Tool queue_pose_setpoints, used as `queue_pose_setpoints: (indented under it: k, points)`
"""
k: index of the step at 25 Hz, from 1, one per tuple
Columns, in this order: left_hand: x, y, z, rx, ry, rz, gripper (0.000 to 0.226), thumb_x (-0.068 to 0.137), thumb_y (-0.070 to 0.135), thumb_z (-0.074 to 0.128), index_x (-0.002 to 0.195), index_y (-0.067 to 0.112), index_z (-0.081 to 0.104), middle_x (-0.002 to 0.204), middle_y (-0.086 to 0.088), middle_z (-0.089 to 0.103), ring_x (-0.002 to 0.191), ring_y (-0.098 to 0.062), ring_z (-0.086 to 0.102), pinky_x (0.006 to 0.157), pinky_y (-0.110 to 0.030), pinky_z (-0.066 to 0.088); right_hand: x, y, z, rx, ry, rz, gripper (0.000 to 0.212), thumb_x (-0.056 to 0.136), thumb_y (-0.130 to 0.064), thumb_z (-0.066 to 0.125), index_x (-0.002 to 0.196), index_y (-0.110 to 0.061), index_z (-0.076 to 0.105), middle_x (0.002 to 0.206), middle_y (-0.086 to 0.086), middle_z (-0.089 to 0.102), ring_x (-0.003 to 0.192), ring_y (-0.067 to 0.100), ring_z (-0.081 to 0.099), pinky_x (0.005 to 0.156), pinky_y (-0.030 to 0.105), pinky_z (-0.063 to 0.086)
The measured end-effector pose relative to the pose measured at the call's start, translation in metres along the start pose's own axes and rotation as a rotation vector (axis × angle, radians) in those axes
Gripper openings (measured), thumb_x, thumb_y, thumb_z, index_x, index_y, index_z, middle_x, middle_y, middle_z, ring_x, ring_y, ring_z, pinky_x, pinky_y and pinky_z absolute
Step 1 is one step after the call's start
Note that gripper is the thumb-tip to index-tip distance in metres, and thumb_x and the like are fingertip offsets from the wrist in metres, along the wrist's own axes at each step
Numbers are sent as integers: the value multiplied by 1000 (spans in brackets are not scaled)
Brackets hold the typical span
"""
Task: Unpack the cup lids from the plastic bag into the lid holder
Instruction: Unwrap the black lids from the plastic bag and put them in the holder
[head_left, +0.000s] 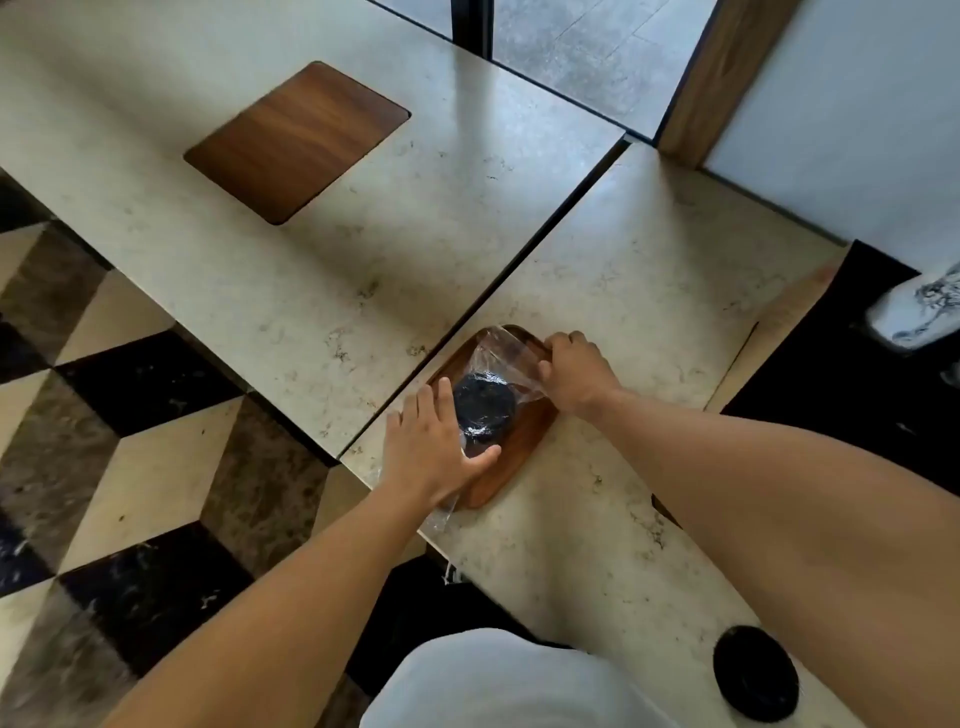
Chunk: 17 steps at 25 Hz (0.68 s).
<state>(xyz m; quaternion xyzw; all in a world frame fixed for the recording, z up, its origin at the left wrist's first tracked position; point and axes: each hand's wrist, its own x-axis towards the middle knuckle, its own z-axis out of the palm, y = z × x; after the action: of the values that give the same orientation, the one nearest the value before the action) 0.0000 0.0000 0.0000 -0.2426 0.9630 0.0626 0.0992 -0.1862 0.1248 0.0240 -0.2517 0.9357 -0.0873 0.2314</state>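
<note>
Your left hand (436, 447) lies flat, fingers straight, on one clear plastic bag (501, 364) holding one stack of black lids (483, 410) on a wooden inlay (524, 441); your right hand (574, 371) pinches the bag's end. One more black lid (756, 675) sits near you on the tabletop (649, 291).

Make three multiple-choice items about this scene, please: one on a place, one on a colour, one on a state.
1. Where does the clear plastic bag lie?
A. on the dark wooden tray
B. on the floor
C. on the far table

2. What colour is the stack of round cup lids in the bag?
A. white
B. black
C. red

3. What does the right hand do?
A. hangs idle
B. lies flat
C. grips the bag

Answers: 1 A, the bag lies across the tray; 2 B, the lids look black through the plastic; 3 C, its fingers curl on the bag's far end.
</note>
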Motion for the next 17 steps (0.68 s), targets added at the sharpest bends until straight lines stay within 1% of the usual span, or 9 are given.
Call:
queue_pose_setpoints:
  k: [1, 4, 7, 12, 17]
  points:
    - [2, 2, 1, 13, -24, -21, 118, 74, 90, 28, 154, 4, 22, 145, -18, 44, 131, -34, 42, 103, -48, 41, 4, 0, 1, 9, -18, 6, 41, 105, -29, 48, 140, -8, 49, 139, 19, 49, 127, 38, 50, 105, 48, 44]
    - [7, 3, 8, 29, 21, -35, 120, 72, 91, 27, 154, 4, 22, 144, -18, 45, 130, -34, 43, 101, -47, 41, 17, 2, 9, 30, -56, 2, 40, 105, -29, 48, 139, -7, 50, 138, 19, 50, 126, 39, 50, 106, 48, 44]
    - [12, 8, 14, 19, -6, -42, 121, 71, 92, 27, 155, 4, 19, 144, -18, 44, 130, -33, 43, 101, -47, 41, 29, 3, 18, 65, -74, 15, 44, 105, -30, 47, 142, -7, 49, 140, 20, 50, 128, 39, 50, 108, 47, 44]
    - [16, 10, 20, 23, -4, -48, 118, 71, 86, 42, 153, 4, 21, 136, -16, 48, 124, -31, 47, 99, -46, 43, 37, 6, 23, 88, -70, 32, 43, 104, -32, 49, 140, -9, 51, 137, 18, 55, 126, 37, 52, 106, 47, 46]
    - [22, 9, 19, -8, 5, -14, 101, 72, 75, 59, 143, 9, 32, 126, -13, 52, 114, -30, 50, 93, -45, 46, 40, 11, 25, 133, -80, 49, 30, 103, -28, 50, 126, -9, 57, 125, 14, 64, 113, 34, 59, 96, 46, 51]
